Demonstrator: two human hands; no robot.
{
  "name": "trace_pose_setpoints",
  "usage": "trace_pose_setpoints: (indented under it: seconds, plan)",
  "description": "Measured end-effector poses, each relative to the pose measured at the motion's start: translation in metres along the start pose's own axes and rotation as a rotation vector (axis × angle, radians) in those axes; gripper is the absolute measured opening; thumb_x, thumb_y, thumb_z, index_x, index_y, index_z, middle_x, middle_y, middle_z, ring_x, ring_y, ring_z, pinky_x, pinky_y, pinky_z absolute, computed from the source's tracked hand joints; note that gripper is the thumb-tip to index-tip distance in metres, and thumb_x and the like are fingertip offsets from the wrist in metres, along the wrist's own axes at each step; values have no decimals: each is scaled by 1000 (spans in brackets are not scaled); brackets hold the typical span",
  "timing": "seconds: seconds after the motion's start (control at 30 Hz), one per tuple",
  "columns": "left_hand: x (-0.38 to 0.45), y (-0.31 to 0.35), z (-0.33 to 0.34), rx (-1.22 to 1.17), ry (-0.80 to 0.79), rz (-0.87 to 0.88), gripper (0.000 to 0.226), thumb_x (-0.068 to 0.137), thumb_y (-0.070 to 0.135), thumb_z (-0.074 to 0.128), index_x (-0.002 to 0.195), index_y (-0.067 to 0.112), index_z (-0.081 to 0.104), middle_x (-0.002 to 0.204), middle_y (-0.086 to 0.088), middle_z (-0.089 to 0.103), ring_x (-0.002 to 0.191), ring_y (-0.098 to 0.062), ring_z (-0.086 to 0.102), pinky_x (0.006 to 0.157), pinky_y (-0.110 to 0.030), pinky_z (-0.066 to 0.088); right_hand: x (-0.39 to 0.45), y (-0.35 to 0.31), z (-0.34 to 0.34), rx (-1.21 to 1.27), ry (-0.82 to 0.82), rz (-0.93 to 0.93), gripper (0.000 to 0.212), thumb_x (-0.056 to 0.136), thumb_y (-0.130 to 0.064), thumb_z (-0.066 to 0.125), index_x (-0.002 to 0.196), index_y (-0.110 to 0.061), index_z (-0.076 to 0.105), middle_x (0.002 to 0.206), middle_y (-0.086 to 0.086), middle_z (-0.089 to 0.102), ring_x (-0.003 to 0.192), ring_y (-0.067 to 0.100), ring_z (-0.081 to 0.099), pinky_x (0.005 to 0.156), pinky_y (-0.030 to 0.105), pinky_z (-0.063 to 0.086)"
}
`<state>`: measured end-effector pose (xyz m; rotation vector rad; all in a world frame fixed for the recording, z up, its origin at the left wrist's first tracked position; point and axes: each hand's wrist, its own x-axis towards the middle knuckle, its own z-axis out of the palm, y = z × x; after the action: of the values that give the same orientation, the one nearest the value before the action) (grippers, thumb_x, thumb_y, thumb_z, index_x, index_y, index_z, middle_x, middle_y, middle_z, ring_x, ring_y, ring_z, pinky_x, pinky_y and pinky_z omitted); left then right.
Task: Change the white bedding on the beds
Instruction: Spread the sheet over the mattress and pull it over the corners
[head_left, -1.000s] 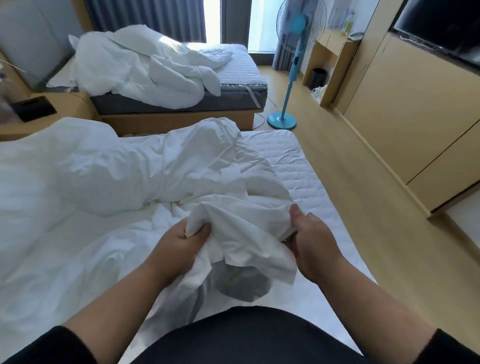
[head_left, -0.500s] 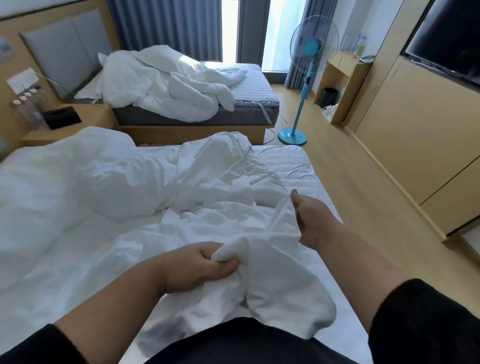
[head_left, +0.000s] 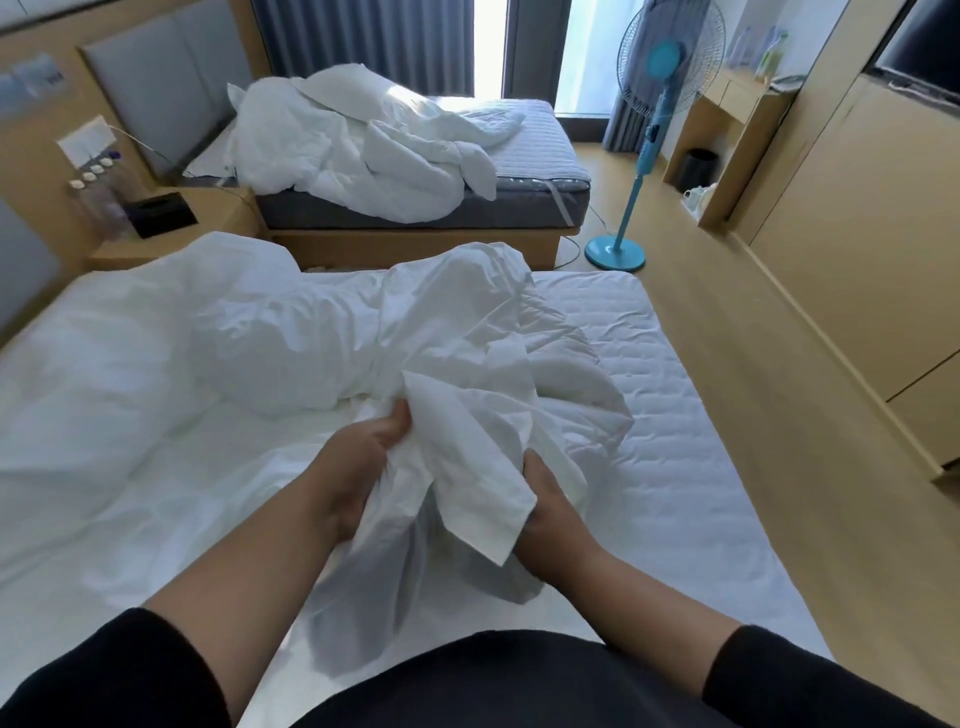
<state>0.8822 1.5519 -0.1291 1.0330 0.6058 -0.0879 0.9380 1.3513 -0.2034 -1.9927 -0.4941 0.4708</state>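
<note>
A white duvet cover (head_left: 467, 447) lies bunched on the near bed (head_left: 675, 441), whose quilted white mattress pad shows on the right. My left hand (head_left: 353, 467) grips a gathered fold of the cover from the left. My right hand (head_left: 550, 514) holds the same bunch from the right, with a loose corner of cloth draped over its fingers. The rest of the cover and the duvet (head_left: 291, 332) spread crumpled toward the headboard at the left. On the far bed (head_left: 519, 208) sits another rumpled heap of white bedding (head_left: 353, 156).
A turquoise standing fan (head_left: 644, 156) is on the wooden floor past the near bed's right corner. A nightstand (head_left: 208, 218) with a black box and bottles stands between the beds. Wooden cabinets (head_left: 852, 218) line the right wall; a black bin (head_left: 698, 169) sits near the desk.
My right hand came back from further up the bed to the bunch beside my left hand. My left hand shifted its grip up the cloth. The view tilted upward.
</note>
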Motion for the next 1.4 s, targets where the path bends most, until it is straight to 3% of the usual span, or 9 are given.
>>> trace_pose_setpoints:
  seconds: [0.2, 0.3, 0.4, 0.5, 0.7, 0.87, 1.07, 1.17, 1.4]
  plan:
    - [-2, -4, -9, 458, 81, 105, 71, 78, 75, 63, 126, 23, 59, 121, -5, 69, 109, -27, 68, 99, -49, 51, 5, -3, 11, 69, 69, 74, 9, 90, -16, 57, 94, -24, 56, 92, -6, 64, 85, 9, 60, 78, 31, 49]
    - [-11, -22, -33, 1091, 417, 860, 55, 86, 60, 60, 118, 16, 55, 115, -3, 58, 105, -22, 57, 95, -36, 44, 6, -7, 10, 141, 94, 82, 18, 82, -23, 48, 88, -13, 62, 85, 4, 66, 80, 17, 62, 72, 35, 50]
    - [-29, -47, -50, 1482, 200, 1363, 52, 84, 50, 69, 116, 11, 59, 112, -9, 60, 104, -27, 56, 95, -39, 44, 16, -15, 1, 312, 133, 169, 23, 96, -17, 51, 92, 3, 60, 89, 23, 65, 79, 25, 62, 85, 51, 55]
    - [-27, -72, -49, 1638, 294, 1195, 71, 79, 63, 68, 123, 8, 63, 123, -10, 60, 113, -30, 56, 102, -43, 43, 19, -23, -6, 327, 134, 289, 7, 106, -24, 49, 100, -22, 53, 99, 1, 57, 95, 21, 56, 85, 25, 47]
    - [-10, -34, -22, 1623, 337, 1120, 8, 70, 7, 65, 78, 11, 66, 78, -3, 62, 69, -29, 55, 58, -40, 48, 26, -23, -6, 258, 25, 367, 32, 95, -53, 51, 116, -33, 62, 114, -4, 61, 106, 20, 55, 98, 40, 46]
    - [-33, -2, -8, 979, 257, 746, 31, 89, 36, 49, 67, 15, 55, 62, 5, 55, 60, -11, 52, 59, -26, 39, 25, -20, -15, 146, -27, 334, 35, 93, -60, 47, 111, -36, 65, 120, -10, 60, 118, 22, 54, 109, 45, 41]
    - [-103, 73, 45, 1141, -11, 894, 38, 89, 42, 51, 59, 20, 49, 58, 3, 49, 55, -8, 44, 55, -17, 36, 5, -15, -23, -154, -100, 116, 39, 97, -43, 49, 98, -12, 72, 95, 7, 68, 96, 26, 61, 85, 38, 47]
    - [-80, 103, 46, 1245, 164, 998, 43, 98, 43, 51, 68, 13, 57, 64, 1, 55, 62, -8, 51, 57, -15, 35, -10, -15, -30, 60, -125, 44, 52, 83, -47, 49, 78, 3, 65, 73, 14, 63, 72, 19, 57, 74, 48, 50]
    - [51, 36, -57, 1589, 213, 349, 40, 101, 48, 47, 82, 16, 62, 93, -9, 69, 99, -31, 62, 78, -32, 41, -31, -24, -67, 270, -174, -113, 53, 82, -62, 54, 49, -23, 41, 55, -9, 36, 53, 9, 36, 54, 22, 31]
